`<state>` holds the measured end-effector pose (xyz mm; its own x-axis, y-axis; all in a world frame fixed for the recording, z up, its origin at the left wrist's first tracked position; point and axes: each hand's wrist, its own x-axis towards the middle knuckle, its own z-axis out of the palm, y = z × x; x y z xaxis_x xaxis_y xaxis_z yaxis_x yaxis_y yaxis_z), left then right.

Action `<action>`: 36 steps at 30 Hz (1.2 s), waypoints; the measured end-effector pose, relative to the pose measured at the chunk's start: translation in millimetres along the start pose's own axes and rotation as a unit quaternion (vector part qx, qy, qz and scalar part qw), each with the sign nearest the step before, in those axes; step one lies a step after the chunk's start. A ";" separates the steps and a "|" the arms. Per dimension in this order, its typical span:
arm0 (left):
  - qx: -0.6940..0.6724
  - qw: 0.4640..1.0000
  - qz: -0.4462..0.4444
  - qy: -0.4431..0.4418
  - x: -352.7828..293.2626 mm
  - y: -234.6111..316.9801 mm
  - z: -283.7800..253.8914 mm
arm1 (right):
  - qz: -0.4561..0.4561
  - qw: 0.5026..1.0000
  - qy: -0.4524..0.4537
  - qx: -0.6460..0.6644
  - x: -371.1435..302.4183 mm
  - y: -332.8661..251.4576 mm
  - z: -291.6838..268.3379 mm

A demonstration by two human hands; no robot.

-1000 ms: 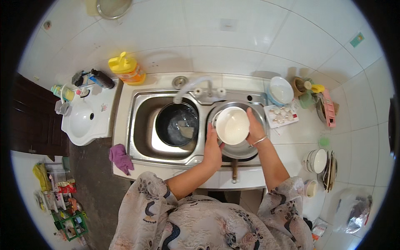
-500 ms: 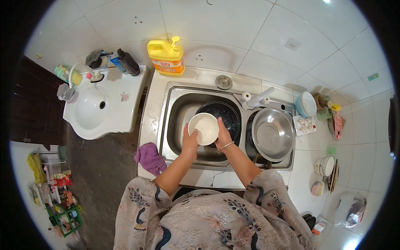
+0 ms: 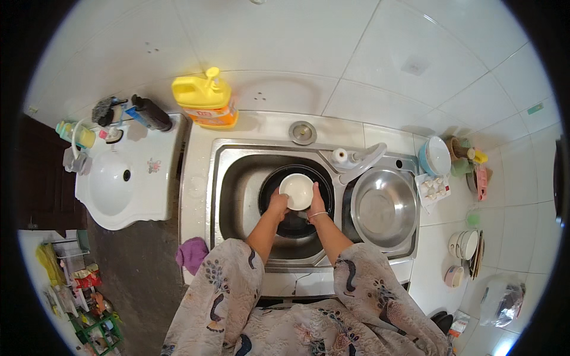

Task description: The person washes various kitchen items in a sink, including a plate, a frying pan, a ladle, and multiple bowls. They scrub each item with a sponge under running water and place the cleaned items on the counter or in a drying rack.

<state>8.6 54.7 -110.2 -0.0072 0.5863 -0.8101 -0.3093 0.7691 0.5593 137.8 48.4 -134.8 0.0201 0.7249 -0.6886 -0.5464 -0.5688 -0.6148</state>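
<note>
Barely legible print on yellow jug (image 3: pixel 205 102)

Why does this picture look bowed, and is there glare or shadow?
Head view: the wide fisheye lens bends wall-tile lines and leaves black corners; head view, lower right: a white glare patch; head view, wall: a soft shadow right of the yellow jug; head view, centre: the white bowl's rim reads clearly.

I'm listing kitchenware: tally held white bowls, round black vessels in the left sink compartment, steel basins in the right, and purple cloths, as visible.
White bowls, between left hand and right hand: 1
Black vessels: 1
Steel basins: 1
Purple cloths: 1
Total: 4
</note>
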 end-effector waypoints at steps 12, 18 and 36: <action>0.281 0.949 0.138 0.020 65.6 -29.4 -6.0 | -0.015 0.968 0.171 -0.181 19.7 8.1 -13.3; 0.216 0.973 0.073 0.024 16.6 10.2 13.7 | -0.178 0.923 0.053 -0.337 -48.3 -44.6 -3.5; 0.039 0.994 0.105 0.010 -80.7 30.1 -23.4 | 0.023 0.430 -0.162 -0.888 0.0 40.3 -5.3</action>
<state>-22.4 24.6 -32.1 -0.0823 0.7311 -0.6773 -0.2243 0.6485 0.7274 120.3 23.4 -161.7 -0.2307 0.5497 -0.8029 0.9669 0.2222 -0.1257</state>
